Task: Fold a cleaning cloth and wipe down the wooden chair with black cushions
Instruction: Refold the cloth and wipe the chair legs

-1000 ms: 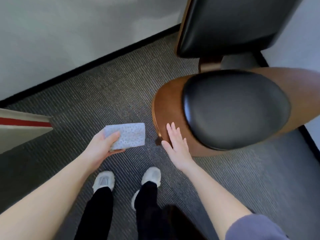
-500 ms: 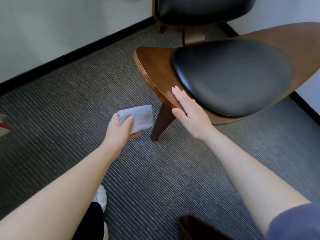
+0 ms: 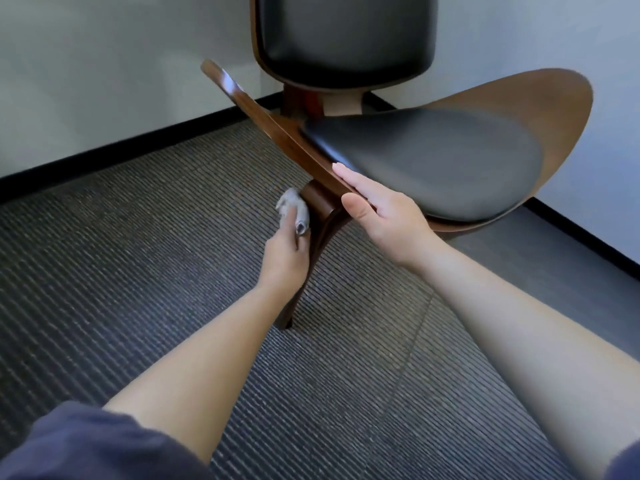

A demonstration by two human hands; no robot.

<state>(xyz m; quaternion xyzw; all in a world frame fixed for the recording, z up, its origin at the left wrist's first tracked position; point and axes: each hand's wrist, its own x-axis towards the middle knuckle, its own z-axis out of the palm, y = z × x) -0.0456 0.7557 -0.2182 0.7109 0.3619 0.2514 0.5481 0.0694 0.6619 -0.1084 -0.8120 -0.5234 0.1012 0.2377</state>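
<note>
The wooden chair (image 3: 540, 98) stands in the room corner, with a black seat cushion (image 3: 433, 164) and a black back cushion (image 3: 346, 39). My right hand (image 3: 384, 209) rests flat on the front edge of the wooden seat shell, fingers straight, beside the seat cushion. My left hand (image 3: 285, 252) grips the folded grey cleaning cloth (image 3: 294, 207) and holds it against the top of the front chair leg (image 3: 320, 230), just under the seat. Most of the cloth is hidden in the hand.
Dark ribbed carpet (image 3: 138, 254) covers the floor around the chair. White walls with a black baseboard (image 3: 121, 147) run behind and to the right of the chair.
The view dropped lower beside the chair. My left hand moved right with the cloth, from free air onto the front leg. My right hand stayed on the seat's front edge.
</note>
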